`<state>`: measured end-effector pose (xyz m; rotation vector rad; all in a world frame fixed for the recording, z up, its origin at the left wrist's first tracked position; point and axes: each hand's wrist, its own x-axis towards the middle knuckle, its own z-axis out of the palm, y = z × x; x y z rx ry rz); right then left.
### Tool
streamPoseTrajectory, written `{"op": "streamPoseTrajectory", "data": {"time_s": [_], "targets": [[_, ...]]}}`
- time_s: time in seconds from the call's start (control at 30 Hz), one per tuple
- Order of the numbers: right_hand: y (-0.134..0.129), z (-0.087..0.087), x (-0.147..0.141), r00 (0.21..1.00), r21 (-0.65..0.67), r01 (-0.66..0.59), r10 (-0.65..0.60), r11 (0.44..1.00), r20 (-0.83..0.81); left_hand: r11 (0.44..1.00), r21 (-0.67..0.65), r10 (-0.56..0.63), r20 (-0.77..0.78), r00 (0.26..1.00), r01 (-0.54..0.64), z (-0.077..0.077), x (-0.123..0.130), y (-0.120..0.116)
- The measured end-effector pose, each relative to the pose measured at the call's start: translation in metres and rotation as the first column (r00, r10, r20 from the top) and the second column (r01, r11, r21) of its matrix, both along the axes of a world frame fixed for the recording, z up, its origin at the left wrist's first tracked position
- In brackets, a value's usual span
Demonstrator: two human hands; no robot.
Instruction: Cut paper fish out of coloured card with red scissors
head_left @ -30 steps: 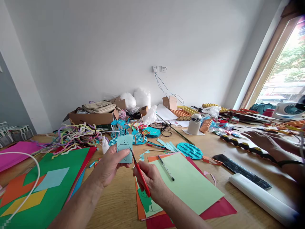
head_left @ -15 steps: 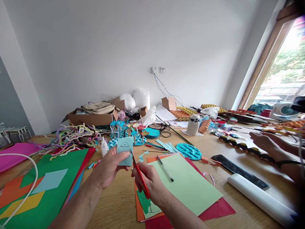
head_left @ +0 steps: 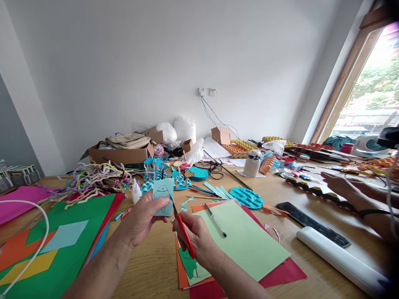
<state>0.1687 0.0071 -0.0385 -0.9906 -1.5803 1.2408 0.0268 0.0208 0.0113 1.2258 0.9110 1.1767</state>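
left hand [head_left: 141,218] closed, pinching blue card [head_left: 168,185] low so fish outline [head_left: 162,192] shows | right hand [head_left: 199,234] closed round red scissors [head_left: 187,240], blades [head_left: 174,206] at card edge | card left of pale green sheet [head_left: 249,241]

Magenta sheet [head_left: 21,202] cropped left, window view [head_left: 370,91] blurred

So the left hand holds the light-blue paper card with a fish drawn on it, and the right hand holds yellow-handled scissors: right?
Not quite: the head view shows red-handled scissors; the rest stands.
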Motion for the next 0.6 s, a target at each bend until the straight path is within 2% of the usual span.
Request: {"op": "streamPoseTrajectory", "data": {"time_s": [0.33,0.6], "targets": [[0.0,0.0002,0.0014,0.999,0.0,-0.018,0.018,1.0,-0.028,1.0,0.008,-0.012,-0.013,1.0,0.012,-0.0009,-0.0027,-0.0002],[0.001,-0.001,0.0011,1.0,0.006,0.0,0.0,1.0,0.019,1.0,-0.002,0.02,-0.012,1.0,-0.02,-0.0011,-0.0023,0.0029]]}}
